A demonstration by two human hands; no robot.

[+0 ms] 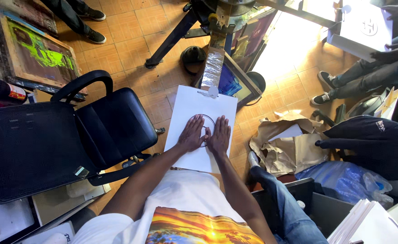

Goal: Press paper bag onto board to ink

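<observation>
Head view: left hand [192,133] and right hand [219,134], fingers spread and gripping nothing, press flat side by side on white sheet [202,126] mid-board, pinning it over the ring mark [209,119].

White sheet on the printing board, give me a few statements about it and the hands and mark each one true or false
1. Both hands, left hand and right hand, lie flat on the white sheet. True.
2. The sheet bears a square print. False: a dark circular outline shows under the fingers.
3. A black office chair stands to the person's left. True.
4. The hands hold a squeegee. False: they hold nothing, palms pressed down.
5. The crumpled brown paper lies on the chair. False: it lies on the floor to the right.
</observation>
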